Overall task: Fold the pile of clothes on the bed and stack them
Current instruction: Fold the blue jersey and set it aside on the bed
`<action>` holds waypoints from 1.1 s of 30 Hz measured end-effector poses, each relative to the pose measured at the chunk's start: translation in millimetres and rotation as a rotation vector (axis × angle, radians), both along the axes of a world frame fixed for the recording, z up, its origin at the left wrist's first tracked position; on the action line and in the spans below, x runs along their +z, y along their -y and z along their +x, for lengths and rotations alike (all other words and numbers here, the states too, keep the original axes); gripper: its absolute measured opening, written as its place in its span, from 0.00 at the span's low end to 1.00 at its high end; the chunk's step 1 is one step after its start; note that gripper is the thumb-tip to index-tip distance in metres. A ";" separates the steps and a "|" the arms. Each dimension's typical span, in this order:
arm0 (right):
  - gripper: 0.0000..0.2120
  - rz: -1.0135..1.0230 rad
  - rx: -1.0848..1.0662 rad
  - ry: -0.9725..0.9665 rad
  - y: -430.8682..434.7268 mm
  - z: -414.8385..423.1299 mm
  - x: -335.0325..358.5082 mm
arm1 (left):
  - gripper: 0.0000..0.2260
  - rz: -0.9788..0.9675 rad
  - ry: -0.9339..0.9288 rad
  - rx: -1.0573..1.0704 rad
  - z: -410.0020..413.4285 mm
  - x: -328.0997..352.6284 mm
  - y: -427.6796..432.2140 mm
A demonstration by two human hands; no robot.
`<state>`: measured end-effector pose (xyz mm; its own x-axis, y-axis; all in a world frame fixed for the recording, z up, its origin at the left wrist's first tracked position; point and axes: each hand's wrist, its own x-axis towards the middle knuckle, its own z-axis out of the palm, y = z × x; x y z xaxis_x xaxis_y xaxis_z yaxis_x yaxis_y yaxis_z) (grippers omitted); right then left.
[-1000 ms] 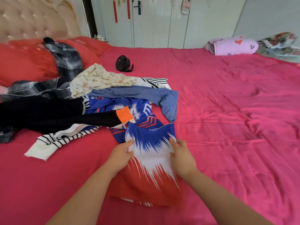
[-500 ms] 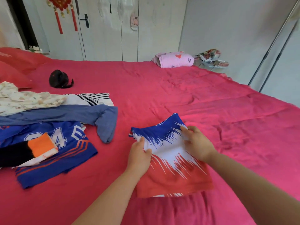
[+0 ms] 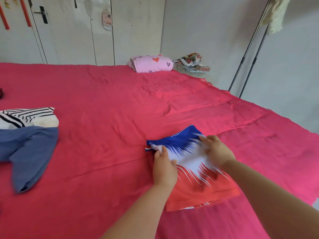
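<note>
Grips folded jersey point(image 3: 193, 163) with left hand point(image 3: 164, 167) and right hand point(image 3: 218, 151), fingers point(image 3: 203, 139) apparently curled round opposite edges; bed point(image 3: 120, 109) just beneath fingers.

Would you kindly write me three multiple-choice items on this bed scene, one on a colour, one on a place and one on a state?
1. The folded garment shows:
A. green and yellow
B. blue, white and red
C. black only

2. The pink bundle lies:
A. at the far edge of the bed
B. on the folded garment
C. on the floor

3. The left hand and right hand:
A. both hang free
B. only the left touches cloth
C. both hold the folded garment

Answers: B, its print runs from blue through white to red; A, it sits on the sheet by the far edge; C, each hand grips one side.
</note>
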<state>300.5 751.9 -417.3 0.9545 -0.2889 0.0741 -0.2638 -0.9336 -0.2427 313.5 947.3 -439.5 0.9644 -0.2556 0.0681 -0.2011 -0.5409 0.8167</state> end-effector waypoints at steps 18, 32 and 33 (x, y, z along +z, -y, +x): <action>0.23 -0.206 0.055 -0.091 1.4 7.0 -71.4 | 0.33 0.569 0.218 -0.197 5.7 -58.1 51.4; 0.24 -0.116 0.004 -0.136 -42.9 4.8 -54.1 | 0.29 0.635 0.190 -0.139 19.4 -32.4 -7.3; 0.24 -0.120 0.029 -0.127 -56.7 5.1 -50.3 | 0.29 0.654 0.182 -0.108 20.6 -26.7 -23.4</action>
